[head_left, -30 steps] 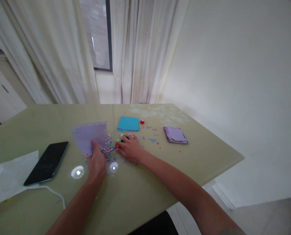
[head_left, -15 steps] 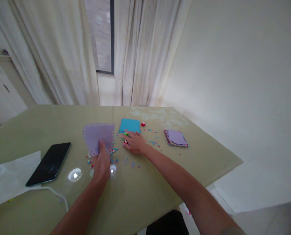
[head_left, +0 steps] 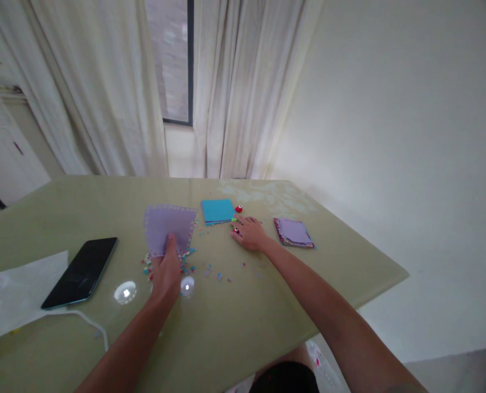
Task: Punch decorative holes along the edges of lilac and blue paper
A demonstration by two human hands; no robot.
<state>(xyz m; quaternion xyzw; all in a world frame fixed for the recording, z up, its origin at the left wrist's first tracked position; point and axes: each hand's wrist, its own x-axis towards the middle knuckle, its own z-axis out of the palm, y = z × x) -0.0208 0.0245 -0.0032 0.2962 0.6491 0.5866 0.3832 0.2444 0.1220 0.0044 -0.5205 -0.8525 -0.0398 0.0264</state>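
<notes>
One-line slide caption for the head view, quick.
Left hand pins a lilac punched sheet; right hand rests by a blue pad amid confetti.

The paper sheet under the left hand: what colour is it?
The paper sheet is pale lilac, with a punched border along its edges; the head view shows it best.

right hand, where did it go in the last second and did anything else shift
The right hand slid right across the table, from the paper bits beside the lilac sheet to between the blue paper and the purple stack. The left hand stays pressed on the sheet; phone unmoved.
</notes>
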